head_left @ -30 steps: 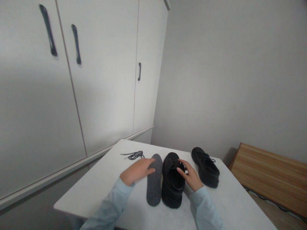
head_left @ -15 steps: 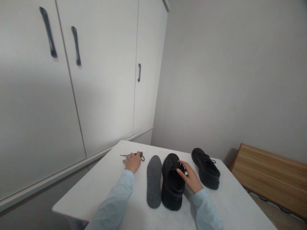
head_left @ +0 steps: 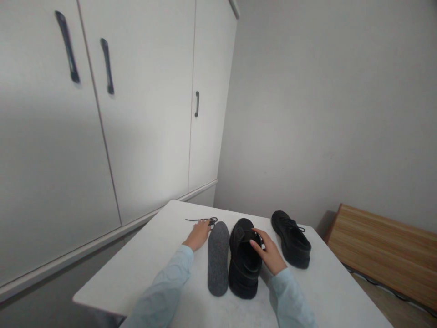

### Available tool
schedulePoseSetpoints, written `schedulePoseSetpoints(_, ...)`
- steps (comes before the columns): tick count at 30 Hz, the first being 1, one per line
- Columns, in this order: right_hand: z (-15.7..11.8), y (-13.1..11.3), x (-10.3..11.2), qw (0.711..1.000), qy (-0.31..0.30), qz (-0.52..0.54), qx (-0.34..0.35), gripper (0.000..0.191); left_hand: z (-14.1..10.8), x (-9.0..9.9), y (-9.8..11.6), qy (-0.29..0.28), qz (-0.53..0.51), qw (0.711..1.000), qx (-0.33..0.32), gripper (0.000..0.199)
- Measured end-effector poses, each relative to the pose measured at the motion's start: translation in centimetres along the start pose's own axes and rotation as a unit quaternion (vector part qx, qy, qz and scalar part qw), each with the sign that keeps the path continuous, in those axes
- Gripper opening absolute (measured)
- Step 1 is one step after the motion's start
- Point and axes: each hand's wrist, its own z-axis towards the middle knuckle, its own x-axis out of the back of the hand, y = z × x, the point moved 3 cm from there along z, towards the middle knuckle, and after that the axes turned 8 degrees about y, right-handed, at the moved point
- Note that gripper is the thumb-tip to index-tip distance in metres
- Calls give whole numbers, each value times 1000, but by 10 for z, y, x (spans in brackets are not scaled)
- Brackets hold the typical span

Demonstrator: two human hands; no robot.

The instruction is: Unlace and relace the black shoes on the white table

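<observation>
A thin black shoelace [head_left: 193, 220] is under the fingers of my left hand [head_left: 198, 235], which is closed on it at the table's far side. Its tail sticks out to the left and its loops show past the fingertips. Beside that hand a grey insole [head_left: 218, 262] lies flat. Just right of the insole stands a black shoe [head_left: 243, 288], toe pointing away, with no lace visible in it. My right hand [head_left: 271, 256] grips the shoe's right upper edge, thumb over the opening. The fingers on its far side are partly hidden.
A second black shoe [head_left: 294, 248], laced, stands farther right on the white table [head_left: 136, 269]. White cabinet doors [head_left: 150, 114] rise behind on the left. A wood-grain board [head_left: 385, 250] and a dark cable are at the right, beyond the table edge.
My left hand has moved right with the shoelace, close to the insole's toe end. My right hand stays on the shoe. The whole view has shifted very slightly.
</observation>
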Motion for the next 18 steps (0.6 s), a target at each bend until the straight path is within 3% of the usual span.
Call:
schedulePoseSetpoints(7,-1,-1,0,1000,12,4,10,40,2,-2,6,44,-94,992,-74,37)
schedulePoseSetpoints(13,0,2,-1,1000,12,-8,21,40,8,10,12,150,-48,983,-98,27)
schedulePoseSetpoints(18,0,3,-2,999,14,-12,27,39,6,4,19,146,-25,980,-132,35)
